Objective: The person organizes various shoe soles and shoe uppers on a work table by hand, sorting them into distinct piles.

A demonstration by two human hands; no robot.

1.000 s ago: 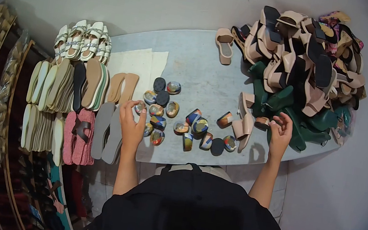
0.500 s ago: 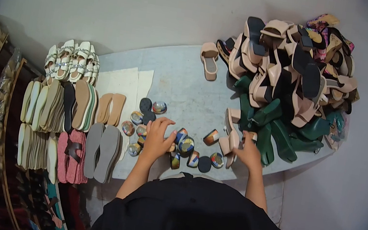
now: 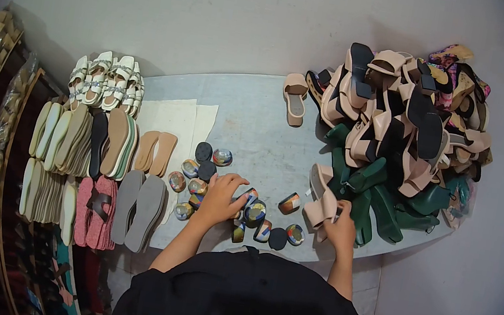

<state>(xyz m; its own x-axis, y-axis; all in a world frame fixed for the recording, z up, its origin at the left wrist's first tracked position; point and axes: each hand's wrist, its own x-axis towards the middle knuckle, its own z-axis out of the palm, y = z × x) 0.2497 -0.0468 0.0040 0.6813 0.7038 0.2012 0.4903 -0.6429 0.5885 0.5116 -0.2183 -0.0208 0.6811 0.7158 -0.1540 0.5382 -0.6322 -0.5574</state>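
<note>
My right hand (image 3: 341, 229) grips a beige slide sandal (image 3: 320, 183) by its strap end, near the front edge of the table. The sandal's insole faces up and its far end points away from me. My left hand (image 3: 219, 201) rests over a cluster of small multicoloured blocks that look like shoe heels, its thumb and fingers apart. One patterned heel block (image 3: 254, 212) sits just right of the left thumb. Another heel block (image 3: 289, 203) lies alone between my hands. Below it is a dark block (image 3: 278, 239). What lies under the left palm is hidden.
A tall heap of beige sandals (image 3: 373, 121) covers the back right, with green shoe lasts (image 3: 382, 211) at its front. One beige sandal (image 3: 295, 100) stands apart. Stacked insoles (image 3: 74, 142), grey soles (image 3: 145, 213) and white sandals (image 3: 107, 82) line the left.
The held sandal has turned from lying on its side to showing its insole. My left hand stays over the heel blocks. The whole view has shifted slightly.
</note>
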